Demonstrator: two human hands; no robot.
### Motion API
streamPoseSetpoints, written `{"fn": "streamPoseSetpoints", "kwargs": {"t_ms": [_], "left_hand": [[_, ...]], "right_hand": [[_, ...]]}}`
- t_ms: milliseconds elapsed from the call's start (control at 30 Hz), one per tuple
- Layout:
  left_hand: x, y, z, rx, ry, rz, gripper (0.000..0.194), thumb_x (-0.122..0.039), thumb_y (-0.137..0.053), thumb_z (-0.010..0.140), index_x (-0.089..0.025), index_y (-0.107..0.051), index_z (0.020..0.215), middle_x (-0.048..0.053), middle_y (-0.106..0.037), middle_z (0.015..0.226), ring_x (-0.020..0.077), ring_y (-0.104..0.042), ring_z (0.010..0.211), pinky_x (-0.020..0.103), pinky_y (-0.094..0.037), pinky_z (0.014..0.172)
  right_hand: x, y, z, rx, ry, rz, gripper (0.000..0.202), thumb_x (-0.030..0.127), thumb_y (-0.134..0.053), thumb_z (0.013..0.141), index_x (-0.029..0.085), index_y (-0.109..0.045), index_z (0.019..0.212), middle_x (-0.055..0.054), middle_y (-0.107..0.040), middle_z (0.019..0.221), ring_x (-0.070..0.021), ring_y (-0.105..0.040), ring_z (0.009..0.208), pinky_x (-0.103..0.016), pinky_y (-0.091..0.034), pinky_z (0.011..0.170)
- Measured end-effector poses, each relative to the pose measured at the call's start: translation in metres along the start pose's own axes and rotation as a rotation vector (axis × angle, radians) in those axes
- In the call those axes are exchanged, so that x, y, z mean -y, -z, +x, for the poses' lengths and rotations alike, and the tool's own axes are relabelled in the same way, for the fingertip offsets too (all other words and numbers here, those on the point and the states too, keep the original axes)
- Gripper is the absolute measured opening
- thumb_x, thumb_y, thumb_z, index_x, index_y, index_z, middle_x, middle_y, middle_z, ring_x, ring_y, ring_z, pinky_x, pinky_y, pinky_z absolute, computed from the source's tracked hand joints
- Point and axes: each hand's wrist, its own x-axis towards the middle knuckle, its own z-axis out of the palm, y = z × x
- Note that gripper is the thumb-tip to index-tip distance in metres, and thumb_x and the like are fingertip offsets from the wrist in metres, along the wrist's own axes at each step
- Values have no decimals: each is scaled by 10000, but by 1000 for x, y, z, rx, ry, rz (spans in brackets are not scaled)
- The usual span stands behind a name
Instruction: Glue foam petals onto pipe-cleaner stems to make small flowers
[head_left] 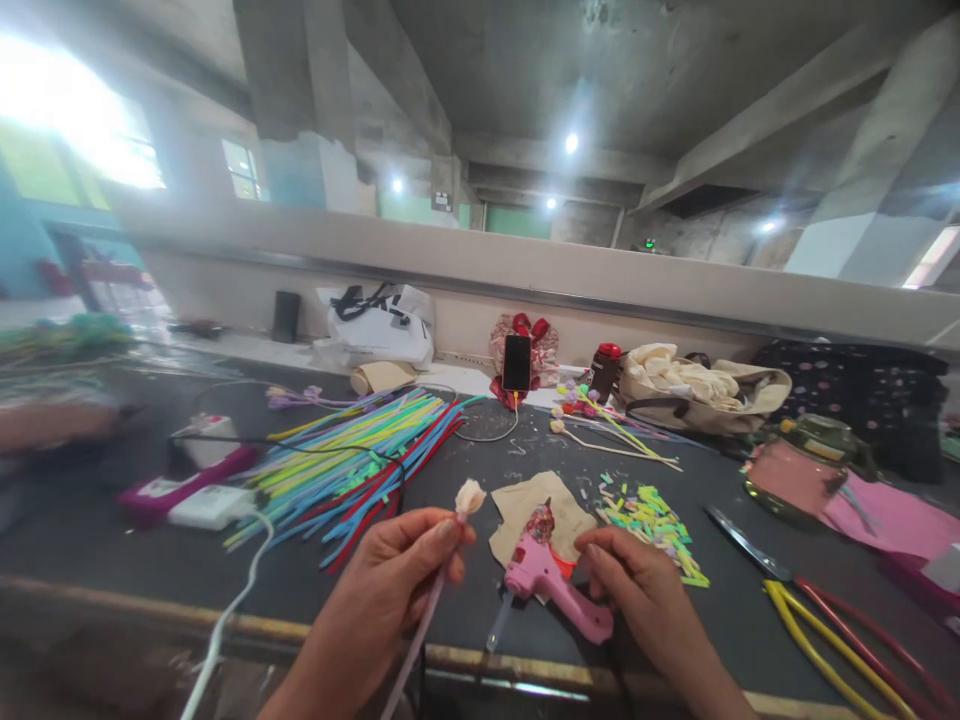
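Note:
My left hand (pixel 394 585) pinches a pale pink stem (pixel 415 645), which looks like a pipe cleaner, just under the small cream bud (pixel 470 497) at its top. The stem slants down towards the table's front edge. My right hand (pixel 649 595) is by the grip of a pink glue gun (pixel 534 568), its thumb and forefinger pressed together. Whatever is between those fingertips, if anything, is too small to make out. The glue gun lies on a piece of tan cardboard (pixel 506 510), with a clear glue stick (pixel 500 622) poking out of its back.
Colourful pipe cleaners (pixel 360 450) lie in a bundle at left, beside a power strip (pixel 187 490). Short cut pieces (pixel 656 530) are heaped at right, near large scissors (pixel 780 580). Behind stand a phone (pixel 517 362), bags and a jar (pixel 795 470). Several budded stems (pixel 615 440) lie farther back.

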Motion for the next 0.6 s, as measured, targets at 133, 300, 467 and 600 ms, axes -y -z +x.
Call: {"fn": "streamPoseSetpoints", "kwargs": {"t_ms": [133, 300, 467, 600], "left_hand": [[0, -4, 7, 47, 31, -54, 234, -375, -689, 616, -147, -640, 642, -47, -546, 448, -15, -268, 305, 112, -133, 315], [11, -10, 35, 171, 67, 131, 238, -370, -564, 708, -135, -589, 681, -38, -549, 508, 5, -304, 344, 123, -181, 333], [29, -16, 63, 143, 100, 289, 236, -340, -479, 728, -138, -519, 612, 51, -651, 591, 42, -419, 320, 147, -164, 302], [37, -18, 70, 102, 122, 404, 159, -264, -435, 724, -154, -488, 622, 51, -675, 622, 62, -473, 262, 153, -149, 278]], "right_hand": [[-2, -4, -4, -7, 105, -278, 225, 342, -441, 832, 184, -561, 724, -19, -571, 735, -168, -538, 693, -267, -382, 621], [3, -17, -7, 71, 172, -455, 342, 271, -620, 691, 230, -554, 1025, -47, -569, 980, -240, -497, 898, -353, -370, 773], [0, -22, -8, 71, 148, -473, 304, 234, -578, 712, 247, -575, 1015, -42, -575, 975, -235, -505, 889, -351, -377, 769], [0, -21, -3, 71, 150, -458, 251, 211, -544, 725, 227, -604, 969, -51, -584, 914, -225, -524, 855, -329, -393, 741]]}}
